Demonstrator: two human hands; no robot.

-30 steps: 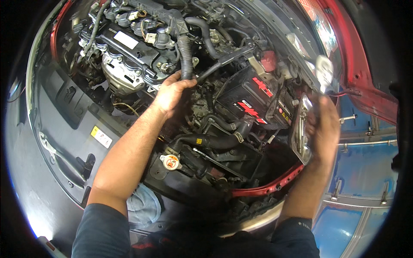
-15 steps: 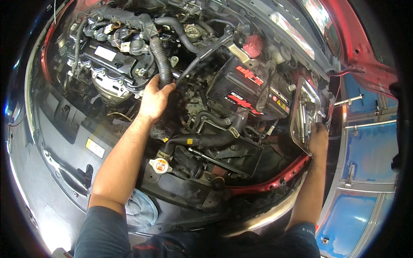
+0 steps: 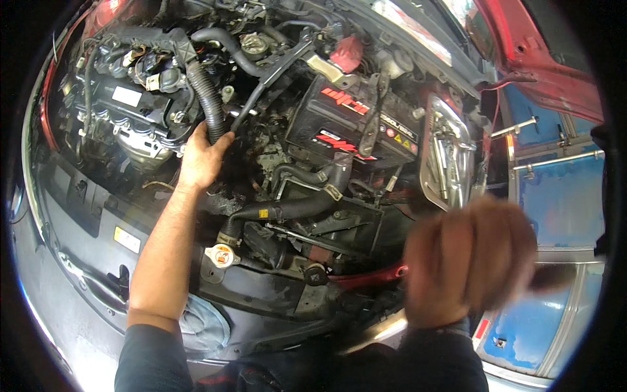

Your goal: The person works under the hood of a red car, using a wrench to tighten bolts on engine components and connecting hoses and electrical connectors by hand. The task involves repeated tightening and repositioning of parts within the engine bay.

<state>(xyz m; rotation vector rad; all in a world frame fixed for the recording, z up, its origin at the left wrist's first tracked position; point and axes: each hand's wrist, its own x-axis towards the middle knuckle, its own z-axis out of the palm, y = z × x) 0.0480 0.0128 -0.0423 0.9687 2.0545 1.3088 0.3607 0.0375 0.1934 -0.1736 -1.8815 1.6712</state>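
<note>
My left hand [image 3: 202, 159] is wrapped around the lower end of a black corrugated hose [image 3: 207, 98] beside the engine [image 3: 140, 98]. My right hand [image 3: 467, 258] is raised close to the camera at the right, its fingers curled and blurred by motion. A dark smeared shape sticks out on its right side; whether that is a thumb or a held thing is unclear. Just beyond this hand lies a metal tray [image 3: 425, 160] with several metal tools [image 3: 441, 166] in it, on the edge of the engine bay.
A black car battery [image 3: 313, 121] sits right of the engine. A thick black radiator hose [image 3: 294, 210] crosses the bay near the radiator cap [image 3: 222, 255]. A grey-blue cloth [image 3: 206, 323] lies on the front edge. Blue panels [image 3: 558, 219] stand at the right.
My right hand has left the tool tray and come up toward the camera, fingers now curled. The left hand keeps its hold on the corrugated hose. The whole view has shifted slightly.
</note>
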